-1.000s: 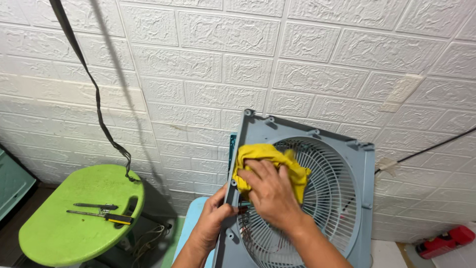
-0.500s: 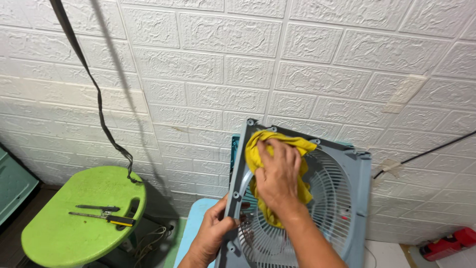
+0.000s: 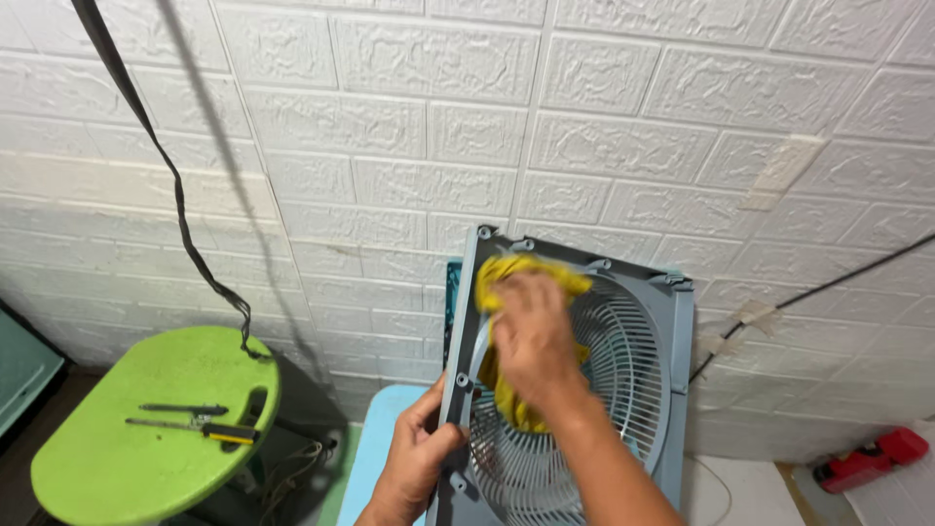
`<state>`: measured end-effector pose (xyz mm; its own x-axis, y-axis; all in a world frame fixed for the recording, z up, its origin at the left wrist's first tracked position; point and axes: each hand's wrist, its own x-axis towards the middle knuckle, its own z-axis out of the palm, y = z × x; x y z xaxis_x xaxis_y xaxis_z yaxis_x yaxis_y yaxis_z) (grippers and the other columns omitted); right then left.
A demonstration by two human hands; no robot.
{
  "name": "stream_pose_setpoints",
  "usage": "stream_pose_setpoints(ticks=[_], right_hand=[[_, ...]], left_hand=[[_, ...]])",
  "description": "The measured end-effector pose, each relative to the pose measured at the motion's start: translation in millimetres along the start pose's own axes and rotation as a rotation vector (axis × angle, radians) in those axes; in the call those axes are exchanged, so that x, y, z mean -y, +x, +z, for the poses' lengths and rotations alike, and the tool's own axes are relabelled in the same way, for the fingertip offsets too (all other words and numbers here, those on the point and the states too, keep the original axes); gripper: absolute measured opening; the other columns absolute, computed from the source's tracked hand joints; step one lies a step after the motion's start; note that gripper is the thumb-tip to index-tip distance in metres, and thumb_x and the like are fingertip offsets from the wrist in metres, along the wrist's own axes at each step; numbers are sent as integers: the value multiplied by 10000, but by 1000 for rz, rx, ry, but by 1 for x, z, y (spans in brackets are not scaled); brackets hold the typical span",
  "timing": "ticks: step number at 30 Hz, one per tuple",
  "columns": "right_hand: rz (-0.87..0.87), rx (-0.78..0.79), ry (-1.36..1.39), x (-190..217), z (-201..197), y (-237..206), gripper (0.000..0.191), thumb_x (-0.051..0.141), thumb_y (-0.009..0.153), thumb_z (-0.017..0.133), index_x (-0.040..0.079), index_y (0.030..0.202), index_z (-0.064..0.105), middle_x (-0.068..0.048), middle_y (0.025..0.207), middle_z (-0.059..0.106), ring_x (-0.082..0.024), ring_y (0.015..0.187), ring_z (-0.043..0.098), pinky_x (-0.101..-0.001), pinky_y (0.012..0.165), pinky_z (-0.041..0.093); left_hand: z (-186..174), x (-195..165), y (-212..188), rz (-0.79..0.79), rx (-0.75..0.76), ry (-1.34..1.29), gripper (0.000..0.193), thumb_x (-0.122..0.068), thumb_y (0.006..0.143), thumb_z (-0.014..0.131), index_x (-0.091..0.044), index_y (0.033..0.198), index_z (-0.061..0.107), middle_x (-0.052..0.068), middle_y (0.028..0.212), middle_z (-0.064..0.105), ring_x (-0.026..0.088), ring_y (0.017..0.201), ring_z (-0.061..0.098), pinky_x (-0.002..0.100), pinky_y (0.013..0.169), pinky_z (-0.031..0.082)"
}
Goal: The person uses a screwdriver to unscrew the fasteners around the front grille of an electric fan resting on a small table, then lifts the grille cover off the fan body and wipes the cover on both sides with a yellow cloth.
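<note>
**Cloth on fan grille**

Embossed white brick wall (image 3: 409, 127) behind. Square grey plastic fan grille (image 3: 623, 390) stands upright; left hand (image 3: 414, 468) clenched on its edge, right hand (image 3: 531, 336) presses crumpled yellow cloth (image 3: 506, 282) against ribs. Round green bench (image 3: 117, 458) carries screwdrivers (image 3: 190, 421).
</note>
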<state>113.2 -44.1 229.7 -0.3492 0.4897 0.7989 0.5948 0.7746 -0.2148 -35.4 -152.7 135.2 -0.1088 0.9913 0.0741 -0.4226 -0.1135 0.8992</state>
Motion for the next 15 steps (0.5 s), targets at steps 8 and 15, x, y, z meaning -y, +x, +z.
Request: stream_pose_setpoints(ticks=[8, 15], right_hand=[[276, -361, 169, -57, -10, -21, 341, -55, 934, 491, -16, 1247, 619, -189, 1254, 625, -357, 1176, 615, -451, 1029, 495], [636, -879, 1079, -116, -53, -34, 281, 1, 979, 444, -8, 1242, 543, -118, 1180, 673, -243, 1061, 694, -413, 971, 594]], left_hand=[[-1, 4, -14, 63, 33, 10, 748, 10, 712, 612, 34, 1453, 514, 62, 1434, 614, 145, 1233, 596, 285, 1038, 437], [-29, -15, -24, 99, 6, 54, 610, -35, 718, 619, 104, 1310, 658, 148, 1274, 694, 197, 1122, 640, 319, 1007, 458]])
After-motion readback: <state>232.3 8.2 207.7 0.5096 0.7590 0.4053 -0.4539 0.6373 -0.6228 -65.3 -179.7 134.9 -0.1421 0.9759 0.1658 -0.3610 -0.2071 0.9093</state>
